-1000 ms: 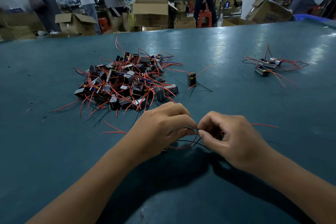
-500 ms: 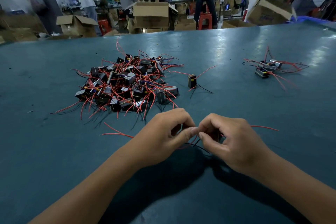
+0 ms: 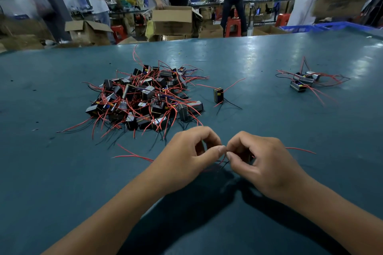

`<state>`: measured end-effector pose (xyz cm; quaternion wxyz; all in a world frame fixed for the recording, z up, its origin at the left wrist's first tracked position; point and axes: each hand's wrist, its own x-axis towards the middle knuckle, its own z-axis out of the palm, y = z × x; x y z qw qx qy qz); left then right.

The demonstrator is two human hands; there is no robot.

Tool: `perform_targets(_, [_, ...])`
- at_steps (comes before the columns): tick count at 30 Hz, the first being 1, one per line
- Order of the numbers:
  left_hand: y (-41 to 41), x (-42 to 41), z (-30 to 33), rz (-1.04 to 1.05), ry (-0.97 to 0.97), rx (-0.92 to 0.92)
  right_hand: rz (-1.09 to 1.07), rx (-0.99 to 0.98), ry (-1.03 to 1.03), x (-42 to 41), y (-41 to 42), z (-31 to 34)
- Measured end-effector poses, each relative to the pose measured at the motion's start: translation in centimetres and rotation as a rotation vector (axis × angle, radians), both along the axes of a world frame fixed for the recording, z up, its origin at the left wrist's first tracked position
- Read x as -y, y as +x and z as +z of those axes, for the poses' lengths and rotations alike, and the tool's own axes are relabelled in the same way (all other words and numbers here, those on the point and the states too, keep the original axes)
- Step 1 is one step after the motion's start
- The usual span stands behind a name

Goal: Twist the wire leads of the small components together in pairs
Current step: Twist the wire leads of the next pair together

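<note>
View from a head-worn camera, looking down at two bare hands over a teal table (image 3: 62,172). The left hand (image 3: 184,157) & right hand (image 3: 267,163) meet at centre, just above the surface, thumb tips nearly touching. Each hand has thumb & forefinger pinched narrow on thin wire leads (image 3: 224,161); short red & black strands show just below the pinch point. The other fingers curl loosely. The components these leads belong to are mostly hidden under the palms, so which one each hand holds can't be told. One red lead (image 3: 300,149) trails out to the right of the right hand, two more red strands (image 3: 132,154) to the left of the left hand.

Beyond the hands, left of centre, sits a big tangled pile of components (image 3: 145,97), small dark blocks w/ red & black leads sticking out all ways. A single component (image 3: 218,95) stands apart, just right of the pile. Far right, well apart, a small cluster (image 3: 302,82) lies, prob. the finished ones. People & cardboard boxes (image 3: 173,19) fill the blurred background.

Risks, as a judgement: the leads are thin & springy, so a slack pinch could let them slip & the twist unwind. Wrong strands could get paired, as several cross at the pinch. Over-twisting may snap a lead.
</note>
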<state>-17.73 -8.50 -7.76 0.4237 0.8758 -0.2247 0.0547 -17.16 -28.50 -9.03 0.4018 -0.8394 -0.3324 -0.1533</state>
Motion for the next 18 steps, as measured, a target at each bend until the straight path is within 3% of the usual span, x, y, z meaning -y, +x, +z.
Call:
perform_targets(3, [0.3, -0.6, 0.1, -0.074, 0.134, 0.264, -0.003, -0.053, 0.038, 0.1, 0.1, -0.1])
perform_targets(11, [0.6, -1.3, 0.8, -0.132, 0.378, 0.645, 0.048, -0.135, 0.051, 0.0, 0.1, -0.1])
perform_targets(18, [0.3, -1.6, 1.3, -0.125, 0.419, 0.723, 0.067, -0.144, 0.064, 0.1, 0.1, 0.0])
